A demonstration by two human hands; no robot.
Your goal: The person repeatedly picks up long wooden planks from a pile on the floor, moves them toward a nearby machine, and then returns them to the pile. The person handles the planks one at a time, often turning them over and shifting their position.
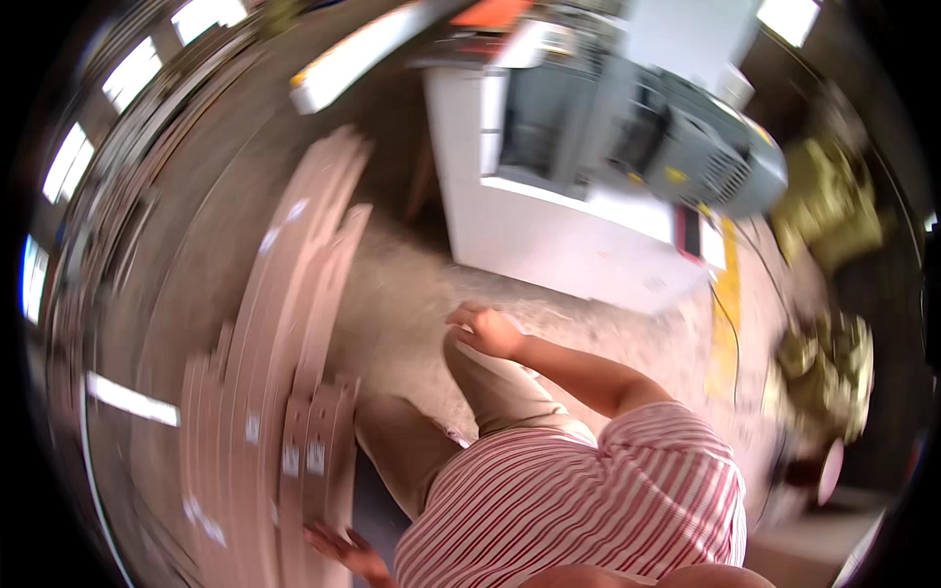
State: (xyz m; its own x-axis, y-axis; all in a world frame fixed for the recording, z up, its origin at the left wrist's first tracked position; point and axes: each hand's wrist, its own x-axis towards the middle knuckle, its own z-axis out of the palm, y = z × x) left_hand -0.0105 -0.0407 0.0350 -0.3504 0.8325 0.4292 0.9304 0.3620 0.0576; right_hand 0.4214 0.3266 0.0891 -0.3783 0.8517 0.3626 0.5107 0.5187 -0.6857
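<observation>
My left hand [348,554] is low in the picture, beside the near end of a stack of long pinkish-brown boards [257,372]. Its fingers are stretched out and apart, with the tips at the side of the nearest boards; whether they press on them I cannot tell. My right hand [487,330] lies over my right knee, fingers loosely bent and nothing seen in them. Blur softens its outline. Small white labels [316,458] mark several boards, and the shorter pieces [328,416] lie on the side toward my left leg.
Ahead stands a white machine cabinet [549,240] carrying a grey motor [706,157]. A dark cable [737,333] trails over a yellow floor line [725,323]. Yellow-green sacks [823,377] stand at the right. More long stock [147,157] lies along the left wall.
</observation>
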